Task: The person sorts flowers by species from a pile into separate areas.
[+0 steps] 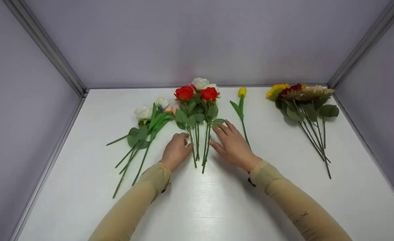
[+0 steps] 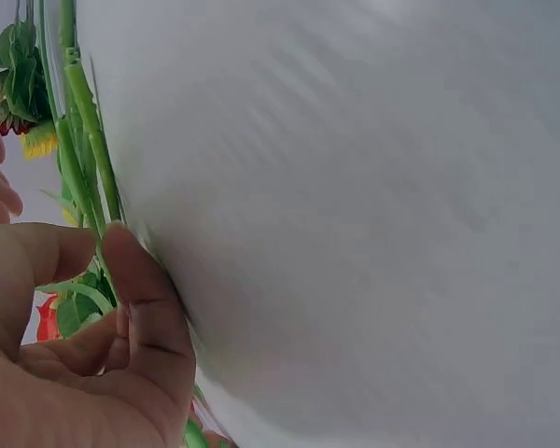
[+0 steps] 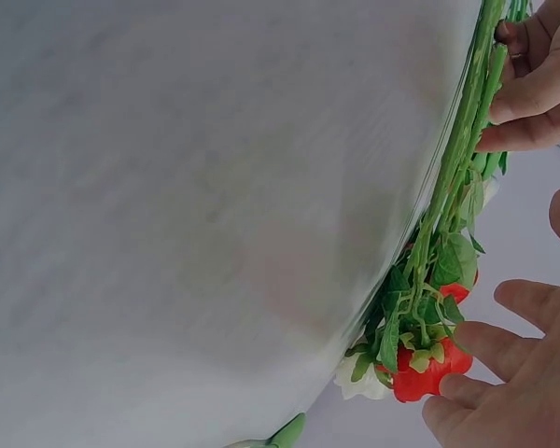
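The left hand [image 1: 177,149], nearer, curls at the left stems [image 1: 194,158] of the red-and-white rose bunch [image 1: 199,117]; whether it grips cannot be told. The empty right hand [image 1: 234,145] spreads right of the bunch, which lies lengthwise between them, blooms [image 1: 209,94] at the far end. A yellow tulip [image 1: 242,92] lies right of it.

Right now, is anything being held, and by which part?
The left hand has its fingertips beside a flower stem, but whether they pinch it cannot be told. The right hand holds nothing.
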The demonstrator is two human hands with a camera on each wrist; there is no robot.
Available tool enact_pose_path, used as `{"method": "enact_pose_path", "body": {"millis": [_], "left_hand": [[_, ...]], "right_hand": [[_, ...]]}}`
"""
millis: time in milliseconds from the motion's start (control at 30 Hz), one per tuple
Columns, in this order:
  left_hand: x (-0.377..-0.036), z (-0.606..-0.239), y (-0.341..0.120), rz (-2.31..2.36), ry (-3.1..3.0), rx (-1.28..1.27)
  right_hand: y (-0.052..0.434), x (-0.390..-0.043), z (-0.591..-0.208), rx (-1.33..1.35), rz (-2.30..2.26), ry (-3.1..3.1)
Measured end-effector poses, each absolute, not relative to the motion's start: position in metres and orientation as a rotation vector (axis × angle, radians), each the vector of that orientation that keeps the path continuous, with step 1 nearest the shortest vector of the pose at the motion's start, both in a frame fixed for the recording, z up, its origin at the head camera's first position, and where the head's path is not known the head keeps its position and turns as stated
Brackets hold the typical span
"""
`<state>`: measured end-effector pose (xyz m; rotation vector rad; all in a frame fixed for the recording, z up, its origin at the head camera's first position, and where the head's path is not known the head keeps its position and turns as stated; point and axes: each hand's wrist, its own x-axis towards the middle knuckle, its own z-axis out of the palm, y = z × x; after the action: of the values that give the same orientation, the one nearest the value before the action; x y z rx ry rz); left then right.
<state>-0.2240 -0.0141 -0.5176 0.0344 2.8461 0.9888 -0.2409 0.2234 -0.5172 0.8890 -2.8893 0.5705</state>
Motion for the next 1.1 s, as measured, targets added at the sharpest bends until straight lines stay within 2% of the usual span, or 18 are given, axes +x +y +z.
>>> {"method": "enact_pose_path", "body": {"millis": [233,467,800,1100], "left_hand": [[-0.222,-0.508,-0.073,0.711,3.16,0.111],[-0.217,-0.518,-0.134,0.535,3.232,-0.085],[-0.212,-0.518,-0.168,0.545,3.196,-0.248],[-0.209,-0.507,-0.189,0.664,3.096,-0.325]], "right_hand": [[0.222,-0.24,-0.513,0.919,0.557,-2.881],[0.209,-0.237,-0.508,0.967,0.584,-2.894],[0.177,-0.225,-0.508,1.1,0.568,-2.855],[0.169,-0.22,-0.512,1.149,0.51,-2.836]]}}
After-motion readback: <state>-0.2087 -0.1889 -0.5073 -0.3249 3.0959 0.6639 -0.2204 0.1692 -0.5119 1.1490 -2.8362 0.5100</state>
